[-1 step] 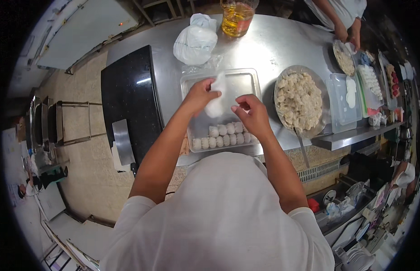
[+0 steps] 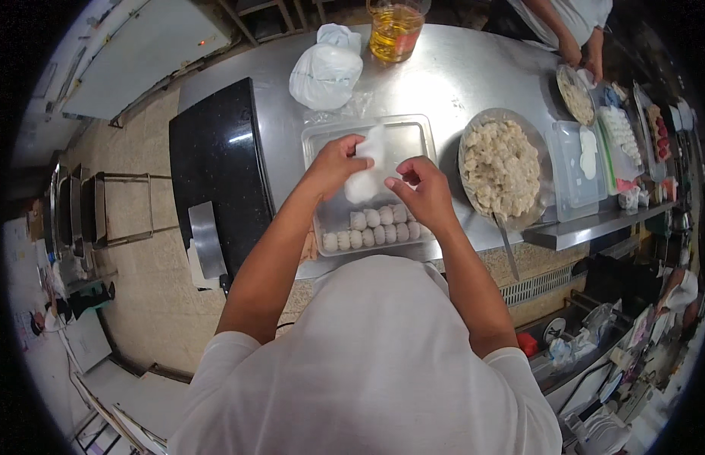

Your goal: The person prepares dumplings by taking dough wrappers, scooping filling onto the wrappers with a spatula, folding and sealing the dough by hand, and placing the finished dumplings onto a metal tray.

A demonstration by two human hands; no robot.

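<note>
Over a clear plastic tray (image 2: pixel 428 140), my left hand (image 2: pixel 339 165) pinches soft white dough wrappers (image 2: pixel 365 176) between thumb and fingers. The wrappers hang long and thin, partly smeared by motion; I cannot count them. My right hand (image 2: pixel 424 191) is held just to their right with fingers curled, thumb and forefinger apart and nothing visible between them. Below the hands, several pleated white dumplings (image 2: pixel 379 236) stand in two rows along the tray's near side. Right of the tray is a round metal bowl (image 2: pixel 546 186) of chunky pale filling (image 2: pixel 502 163), a long-handled utensil (image 2: pixel 507 246) leaning in it.
A black board (image 2: pixel 216 152) lies left, with a cleaver (image 2: pixel 208 239) at its near corner. A white plastic bag (image 2: pixel 324 76) and a jug of yellow liquid (image 2: pixel 396 34) stand at the back. Another person's hands (image 2: pixel 582 57) work far right beside a smaller bowl (image 2: pixel 576 97).
The white wrappers have shifted slightly and look less smeared. My right hand has barely moved.
</note>
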